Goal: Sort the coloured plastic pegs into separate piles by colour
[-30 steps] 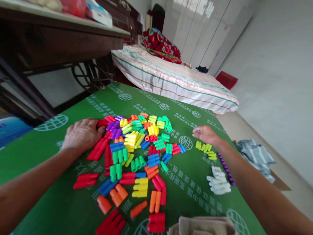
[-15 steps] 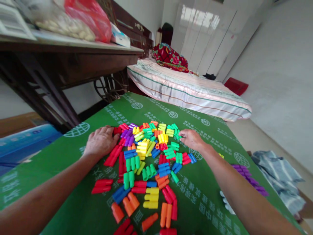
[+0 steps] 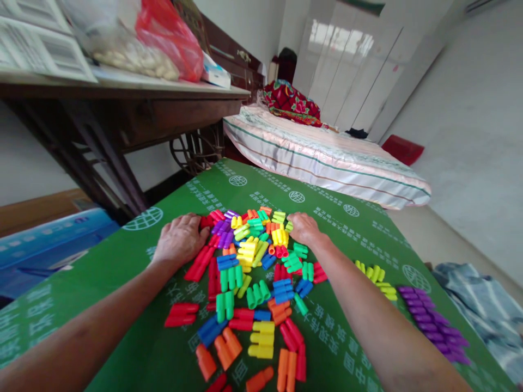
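Note:
My left hand (image 3: 180, 239) lies on the green board (image 3: 253, 185), fingers stretched out, beside a red plastic building piece (image 3: 206, 221) at its thumb side. Long red pieces (image 3: 200, 262) lie just below that hand. At the right of the pile, my right hand (image 3: 305, 228) is closed, its fingertips on a yellow-green bullet-shaped building piece (image 3: 289, 226); the hand covers part of the pile there. Between the hands are purple pieces (image 3: 223, 234), yellow pieces (image 3: 247, 251) and green pieces (image 3: 292, 262), many of them joined side by side.
Purple pieces (image 3: 433, 326) lie in a group at the right, with yellow-green pieces (image 3: 376, 279) grouped beside my right forearm. Orange pieces (image 3: 227, 348) lie at the near side. Beyond the board stand a bed (image 3: 327, 152) and, at the left, a table (image 3: 163, 100) holding bags.
My right hand has moved left, from the green pieces onto the yellow-green piece. My left hand stays on the board. The view has shifted, showing more of the yellow-green group at the right.

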Available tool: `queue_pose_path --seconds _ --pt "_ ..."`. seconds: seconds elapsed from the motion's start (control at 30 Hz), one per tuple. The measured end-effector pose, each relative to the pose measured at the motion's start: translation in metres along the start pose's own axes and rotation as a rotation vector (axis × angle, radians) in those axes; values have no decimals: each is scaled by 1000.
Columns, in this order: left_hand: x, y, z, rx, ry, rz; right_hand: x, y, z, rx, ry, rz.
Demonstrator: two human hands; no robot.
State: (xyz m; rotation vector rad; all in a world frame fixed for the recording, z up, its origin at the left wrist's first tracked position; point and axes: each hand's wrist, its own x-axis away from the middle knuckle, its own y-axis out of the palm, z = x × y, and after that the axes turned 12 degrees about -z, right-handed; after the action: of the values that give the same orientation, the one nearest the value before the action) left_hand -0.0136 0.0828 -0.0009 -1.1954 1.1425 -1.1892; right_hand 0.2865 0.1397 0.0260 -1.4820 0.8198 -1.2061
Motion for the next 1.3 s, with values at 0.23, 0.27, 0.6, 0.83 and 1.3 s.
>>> queue_pose_path --seconds 0.23,0.27,0.6,0.83,1.3 --pt "-1 2 0 5 6 21 2 3 9 -57 -39 21" --pt "-1 2 0 11 8 19 3 4 10 -72 -51 35" --pt "-1 3 -1 14 6 24 39 -4 45 -276 -217 178" --pt "-5 0 1 -3 12 0 122 -2 87 -435 -244 187" --pt "-13 -3 4 -15 -19 -72 214 47 142 -298 -71 60"
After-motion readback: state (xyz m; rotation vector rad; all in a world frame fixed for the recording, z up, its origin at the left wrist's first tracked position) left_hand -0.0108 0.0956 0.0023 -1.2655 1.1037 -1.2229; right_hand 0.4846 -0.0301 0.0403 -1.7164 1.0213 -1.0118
